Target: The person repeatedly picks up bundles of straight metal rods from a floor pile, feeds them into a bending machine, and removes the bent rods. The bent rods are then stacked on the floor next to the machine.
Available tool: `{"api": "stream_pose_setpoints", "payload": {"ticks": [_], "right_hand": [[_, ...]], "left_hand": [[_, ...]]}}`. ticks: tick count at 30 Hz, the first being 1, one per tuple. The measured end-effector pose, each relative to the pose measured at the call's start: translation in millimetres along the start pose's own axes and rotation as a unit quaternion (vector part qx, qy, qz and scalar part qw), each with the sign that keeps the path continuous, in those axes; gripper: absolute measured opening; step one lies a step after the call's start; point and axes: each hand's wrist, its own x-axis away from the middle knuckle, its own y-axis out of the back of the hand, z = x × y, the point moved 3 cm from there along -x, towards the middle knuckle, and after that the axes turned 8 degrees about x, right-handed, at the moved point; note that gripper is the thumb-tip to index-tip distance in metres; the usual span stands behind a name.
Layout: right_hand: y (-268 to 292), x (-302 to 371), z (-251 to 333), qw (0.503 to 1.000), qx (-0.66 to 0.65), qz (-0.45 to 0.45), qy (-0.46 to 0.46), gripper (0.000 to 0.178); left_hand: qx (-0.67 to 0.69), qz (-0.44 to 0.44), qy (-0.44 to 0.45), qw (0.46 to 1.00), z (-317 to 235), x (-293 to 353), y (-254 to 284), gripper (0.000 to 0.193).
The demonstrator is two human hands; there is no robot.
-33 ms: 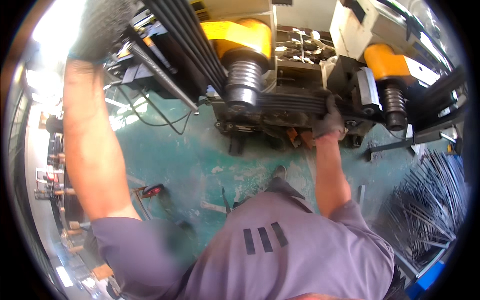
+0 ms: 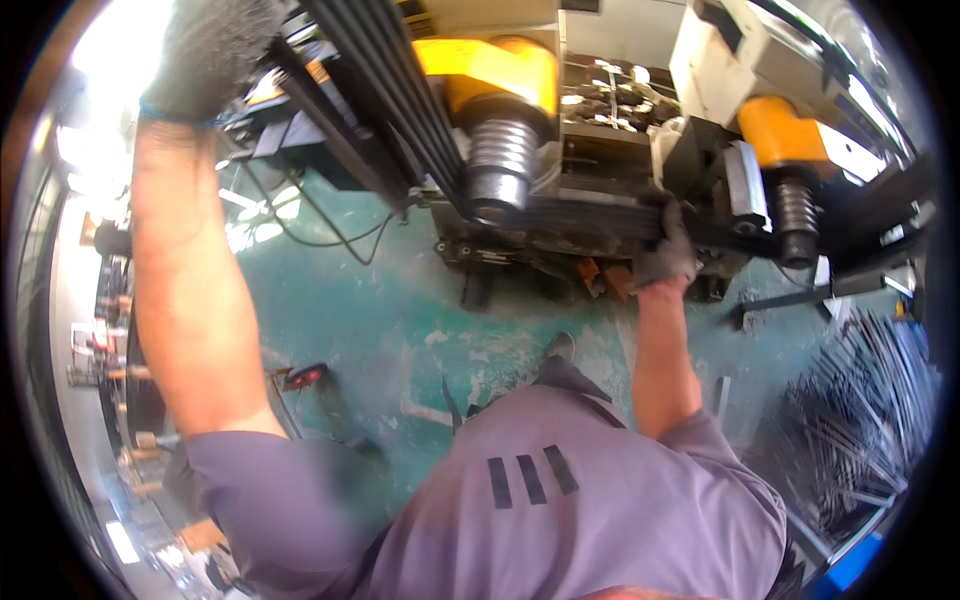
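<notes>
A bundle of dark metal bars (image 2: 390, 90) slants down from the upper edge to a ribbed steel roller (image 2: 500, 165) under a yellow machine head (image 2: 490, 70). Past the roller, the bars run on to the right. There my right hand (image 2: 668, 255), in a dark glove, grips them from the near side, thumb up and fingers mostly hidden. At the upper left my left hand (image 2: 215, 65), in a fuzzy grey glove, is raised beside the machine's left part, close to the slanting bars. Its fingers are hidden or too blurred to read.
A second yellow head (image 2: 780, 130) with a ribbed roller (image 2: 796, 215) stands at the right. Many thin metal rods (image 2: 850, 420) lie in a rack at the lower right. A black cable (image 2: 330, 240) hangs at the left. Reddish pieces (image 2: 605, 278) lie below the machine.
The machine sits slightly farther right and lower in the view. A silver rod left of the slanting bars, plain before, no longer shows clearly. My right hand keeps its hold.
</notes>
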Motion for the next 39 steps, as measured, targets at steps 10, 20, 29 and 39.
{"api": "stream_pose_setpoints", "payload": {"ticks": [10,20,29,39], "right_hand": [[41,110,17,0.996,0.031,0.079,-0.016,0.022],[-117,104,-15,0.977,0.135,0.162,-0.028,0.043],[-278,173,-177,0.817,0.211,0.503,-0.187,0.028],[-256,396,-278,0.646,0.381,0.609,-0.26,0.018]], "left_hand": [[-0.275,-0.19,-0.433,0.837,23,161,80,0.007],[0.426,-0.564,0.036,0.706,58,417,92,0.012],[0.32,-0.875,-0.031,0.363,49,598,0,0.014],[0.21,-0.969,-0.118,0.052,25,708,-171,0.015]]}}
